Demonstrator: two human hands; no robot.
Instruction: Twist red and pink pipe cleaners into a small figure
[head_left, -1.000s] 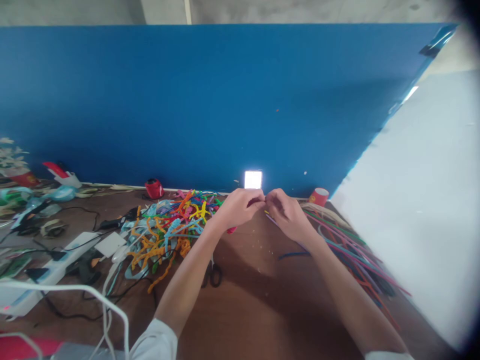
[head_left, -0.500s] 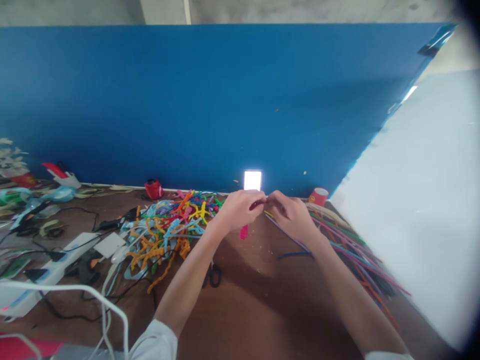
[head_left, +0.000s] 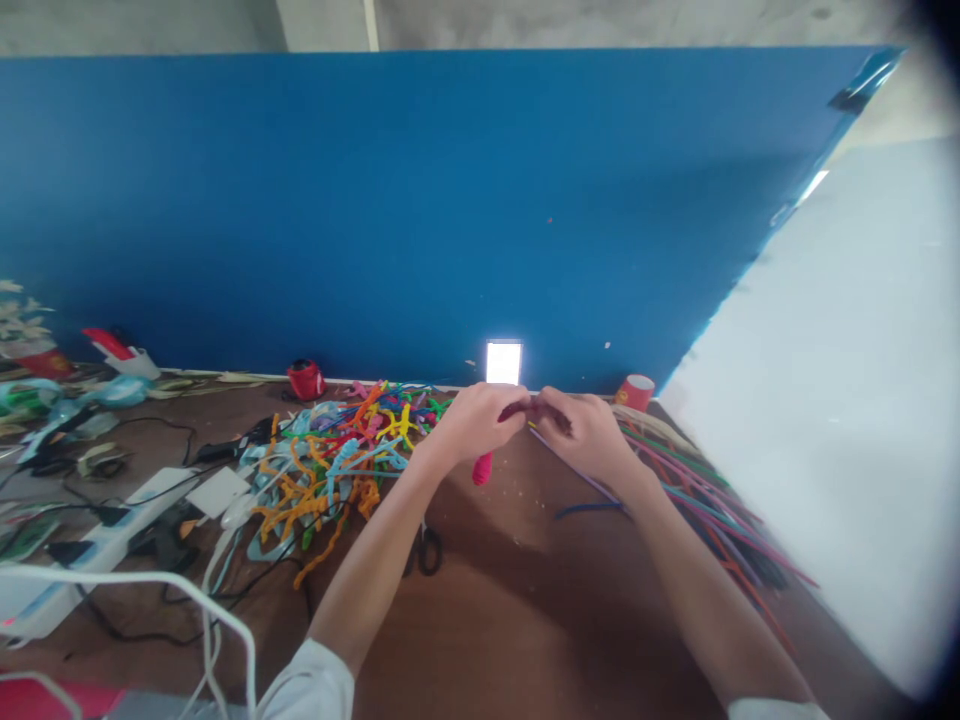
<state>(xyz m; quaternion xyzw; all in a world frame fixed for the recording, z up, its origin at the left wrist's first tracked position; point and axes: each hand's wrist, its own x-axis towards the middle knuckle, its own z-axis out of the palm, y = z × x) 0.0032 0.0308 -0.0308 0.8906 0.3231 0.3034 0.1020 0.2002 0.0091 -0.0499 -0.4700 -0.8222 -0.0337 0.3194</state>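
My left hand [head_left: 480,418] is closed around a bright pink piece of coiled pipe cleaner [head_left: 482,469], whose rounded lower end hangs below the palm. The rest of it is hidden by the fingers. Fingertip to fingertip with it, my right hand [head_left: 583,428] is pinched shut; whatever lies in that pinch is too small to make out. Just behind the hands a bright white lit panel [head_left: 503,362] stands against the blue board. Beneath the right hand runs a thin purple pipe cleaner [head_left: 574,466], with a short dark blue one [head_left: 589,509] near the wrist.
A heap of bent, colourful pipe cleaners [head_left: 330,470] lies to the left, beside black-handled scissors [head_left: 429,551]. Long straight pipe cleaners [head_left: 712,505] spread at the right, near a red cup [head_left: 635,392]. A white power strip [head_left: 112,550] and cables occupy the far left. A blue board [head_left: 420,200] closes the back.
The pink end below my left hand has shifted slightly left and down and turned. My right fingers have curled in a little more, still meeting the left fingertips.
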